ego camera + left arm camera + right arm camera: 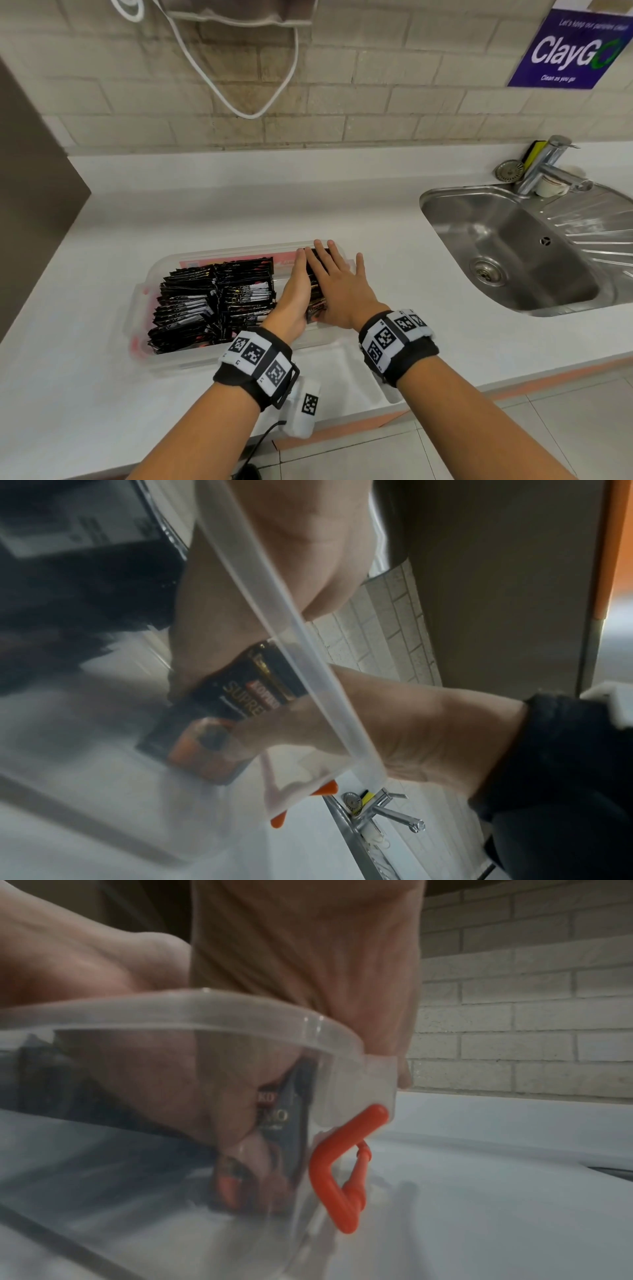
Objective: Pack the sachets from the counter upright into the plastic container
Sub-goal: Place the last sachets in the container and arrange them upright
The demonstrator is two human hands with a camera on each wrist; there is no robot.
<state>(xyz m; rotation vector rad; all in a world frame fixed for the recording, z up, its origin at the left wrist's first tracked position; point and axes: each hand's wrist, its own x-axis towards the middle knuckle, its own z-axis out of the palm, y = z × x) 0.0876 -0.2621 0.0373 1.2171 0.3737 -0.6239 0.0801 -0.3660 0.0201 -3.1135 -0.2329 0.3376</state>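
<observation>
Sachets (317, 291): 1 black foil bundle, standing in the right end of the clear plastic container (239, 253) on the desk. Left hand (295, 294) and right hand (337, 286), fingers straight, press its 2 flat faces. Likely light, limp, slippery; hold by the broad sides.

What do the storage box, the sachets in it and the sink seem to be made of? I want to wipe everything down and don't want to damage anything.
The container looks like clear, glossy plastic: the sachets show through its walls, and its orange clip looks like moulded plastic. The sachets appear to be shiny printed foil or film, with crinkled reflective edges. The sink looks like brushed stainless steel, grey with soft metallic reflections.
</observation>
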